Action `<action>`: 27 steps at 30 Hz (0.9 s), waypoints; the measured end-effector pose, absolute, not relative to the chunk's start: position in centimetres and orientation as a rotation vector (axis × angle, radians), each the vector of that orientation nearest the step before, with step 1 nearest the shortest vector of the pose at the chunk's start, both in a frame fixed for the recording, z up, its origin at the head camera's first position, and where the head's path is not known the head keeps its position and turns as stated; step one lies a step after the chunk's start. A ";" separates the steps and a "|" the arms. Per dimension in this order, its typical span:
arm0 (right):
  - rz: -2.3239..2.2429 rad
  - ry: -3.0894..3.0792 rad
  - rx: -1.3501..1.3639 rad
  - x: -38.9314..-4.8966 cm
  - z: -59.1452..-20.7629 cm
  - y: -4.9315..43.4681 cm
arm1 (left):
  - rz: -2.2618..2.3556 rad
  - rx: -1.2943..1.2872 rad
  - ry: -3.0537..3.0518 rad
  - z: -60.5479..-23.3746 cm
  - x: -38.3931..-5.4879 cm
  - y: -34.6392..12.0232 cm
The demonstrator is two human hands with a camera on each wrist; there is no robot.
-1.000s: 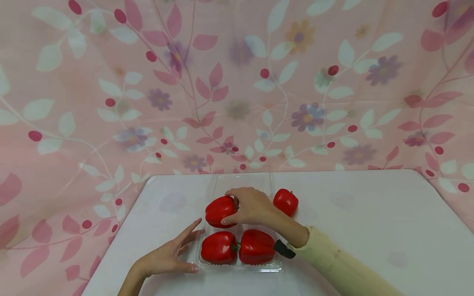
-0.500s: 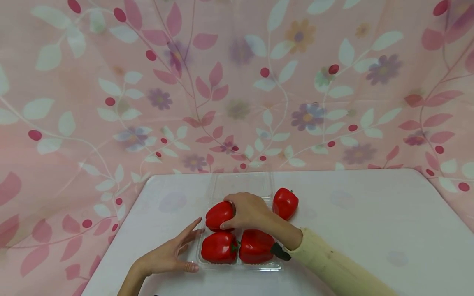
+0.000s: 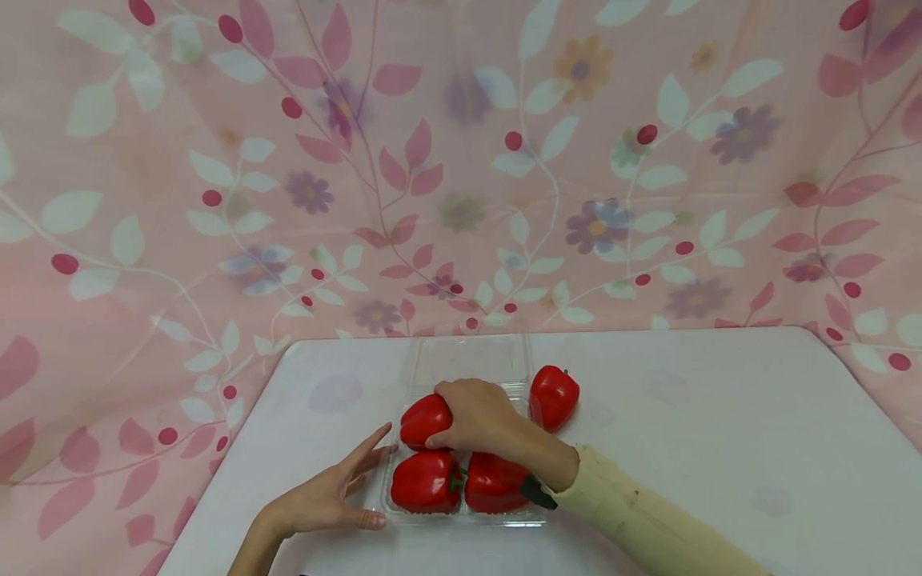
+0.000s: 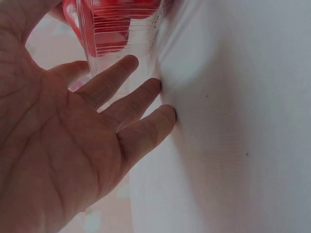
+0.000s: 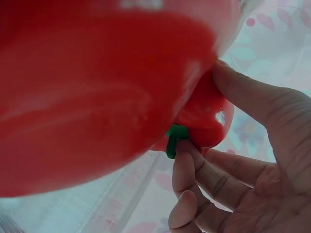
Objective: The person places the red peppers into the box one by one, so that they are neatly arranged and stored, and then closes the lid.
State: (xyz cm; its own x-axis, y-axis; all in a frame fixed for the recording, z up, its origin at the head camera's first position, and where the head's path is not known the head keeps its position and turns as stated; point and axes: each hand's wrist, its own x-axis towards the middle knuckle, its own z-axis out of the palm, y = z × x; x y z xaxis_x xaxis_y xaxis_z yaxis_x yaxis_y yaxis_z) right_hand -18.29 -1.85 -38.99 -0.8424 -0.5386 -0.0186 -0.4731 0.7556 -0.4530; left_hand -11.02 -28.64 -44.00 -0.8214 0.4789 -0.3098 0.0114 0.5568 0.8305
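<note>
My right hand (image 3: 481,418) grips a red bell pepper (image 3: 423,422) by its stem end, in the back left of a clear plastic clamshell box (image 3: 471,522). In the right wrist view, thumb and fingers hold this pepper around its green stem (image 5: 174,138). Two more red peppers lie side by side at the front of the box, one left (image 3: 423,482) and one right (image 3: 492,482); my right forearm partly covers the right one. My left hand (image 3: 324,498) is spread beside the box's left wall, fingers extended, the left wrist view showing an empty palm (image 4: 63,141).
Another red bell pepper (image 3: 555,398) lies on the white table (image 3: 706,448), right of the box. The box's clear lid (image 3: 470,362) is folded back toward the pink floral cloth (image 3: 461,160) behind the table. A dark wrist strap (image 3: 539,491) hangs below the yellow right sleeve.
The right hand has lowered the held pepper and drawn it slightly nearer, closer to the front peppers. The left hand has stayed in place.
</note>
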 end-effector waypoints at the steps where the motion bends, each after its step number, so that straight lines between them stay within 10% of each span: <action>1: -0.658 2.804 -0.814 -18.3 -39.0 -1.9 | 1.210 0.390 2.283 -44.0 -11.0 -28.6; 27: -0.628 2.766 -0.872 -18.6 -39.0 -1.3 | 1.219 0.404 2.265 -44.2 -11.3 -28.8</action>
State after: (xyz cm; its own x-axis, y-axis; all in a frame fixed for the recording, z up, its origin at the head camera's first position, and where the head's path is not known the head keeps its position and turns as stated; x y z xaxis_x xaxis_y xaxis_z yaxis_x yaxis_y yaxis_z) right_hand -18.61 -1.29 -38.95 -0.8137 -0.5801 -0.0379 -0.5069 0.7399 -0.4423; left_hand -11.27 -28.81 -44.25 -0.8141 0.4905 -0.3107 0.0107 0.5476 0.8367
